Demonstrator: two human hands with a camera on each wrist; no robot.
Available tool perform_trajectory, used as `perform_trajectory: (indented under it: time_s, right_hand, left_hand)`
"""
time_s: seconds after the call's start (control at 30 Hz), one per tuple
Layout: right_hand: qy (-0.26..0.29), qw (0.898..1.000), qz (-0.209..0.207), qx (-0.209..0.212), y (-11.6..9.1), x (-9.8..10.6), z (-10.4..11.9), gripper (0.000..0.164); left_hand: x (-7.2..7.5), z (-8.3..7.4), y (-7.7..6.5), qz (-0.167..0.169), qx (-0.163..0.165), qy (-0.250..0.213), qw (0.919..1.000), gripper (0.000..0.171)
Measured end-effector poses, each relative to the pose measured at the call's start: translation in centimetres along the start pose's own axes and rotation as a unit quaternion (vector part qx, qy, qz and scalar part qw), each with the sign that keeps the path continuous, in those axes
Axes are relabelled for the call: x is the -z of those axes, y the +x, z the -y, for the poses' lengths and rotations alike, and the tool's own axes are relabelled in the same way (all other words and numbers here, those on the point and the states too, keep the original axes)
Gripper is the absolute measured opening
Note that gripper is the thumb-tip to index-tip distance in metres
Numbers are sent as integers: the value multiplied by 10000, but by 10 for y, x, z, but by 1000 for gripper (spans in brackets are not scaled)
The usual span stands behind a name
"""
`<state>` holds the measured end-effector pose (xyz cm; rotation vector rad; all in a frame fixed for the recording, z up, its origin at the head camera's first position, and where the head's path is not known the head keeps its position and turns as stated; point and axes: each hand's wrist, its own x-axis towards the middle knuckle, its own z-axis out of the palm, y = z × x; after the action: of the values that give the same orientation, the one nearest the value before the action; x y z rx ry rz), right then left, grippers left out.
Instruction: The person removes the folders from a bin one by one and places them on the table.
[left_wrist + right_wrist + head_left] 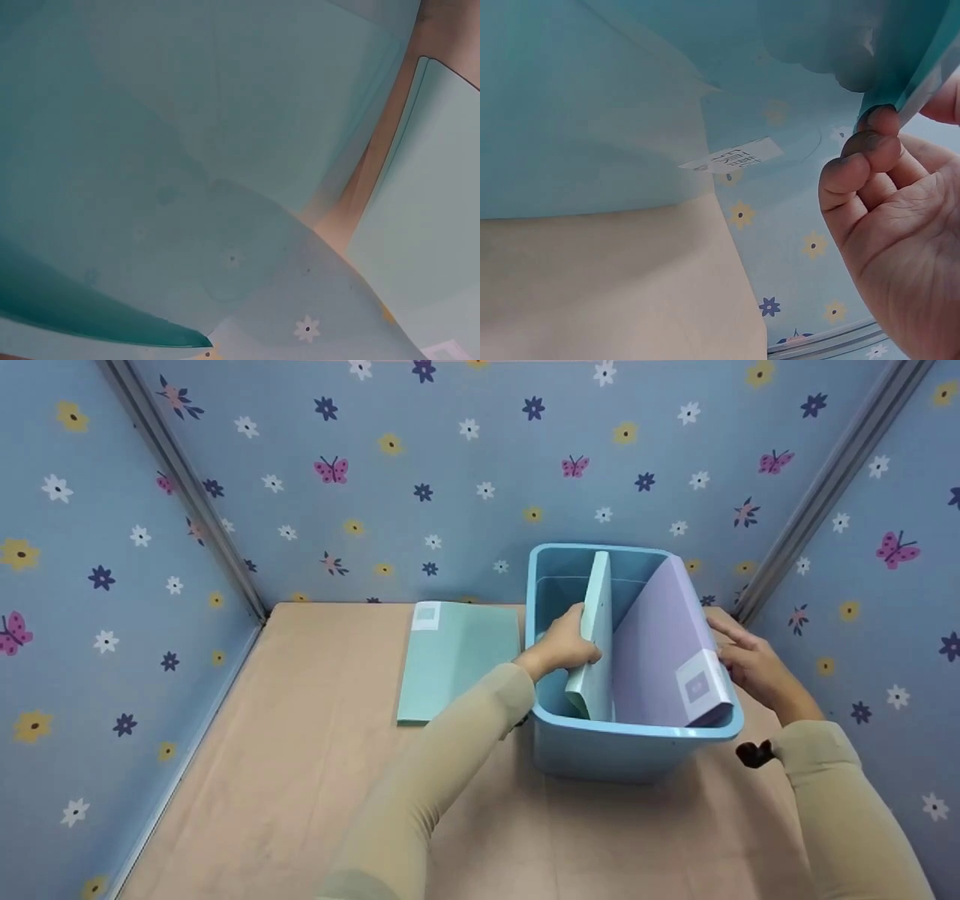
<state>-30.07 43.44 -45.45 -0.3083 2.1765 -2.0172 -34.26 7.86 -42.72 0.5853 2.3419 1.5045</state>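
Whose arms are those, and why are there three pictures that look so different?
Those arms belong to a person working with bare hands, not a robot. The big picture comes from a camera on the person's head, looking down. The other two come from little cameras on each wrist, so things look very close.

On the tan surface lies a flat green folder. Beside it stands a blue bin. The left hand grips a paler green folder inside. The right hand holds the rim near a purple folder.

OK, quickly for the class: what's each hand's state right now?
Left hand: closed, holding the pale green folder inside the blue bin.
Right hand: closed, gripping that bin's rim.
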Motion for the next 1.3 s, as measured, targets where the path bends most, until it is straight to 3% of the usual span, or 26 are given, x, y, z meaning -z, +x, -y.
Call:
perform_trajectory:
  time_s: [0.33,0.83,1.3]
  right_hand:
    - [-176,9997,-73,-124,1,1,0,62]
    - [84,9999,59,82,1,1,-2,66]
    - [-291,9996,-43,-56,1,2,0,66]
  left_hand:
    - [-2,1,2,-200,-56,332,9992,92]
    - [-6,2,2,-328,-196,311,9988,89]
    - [-8,-1,-2,-264,-238,403,9986,90]
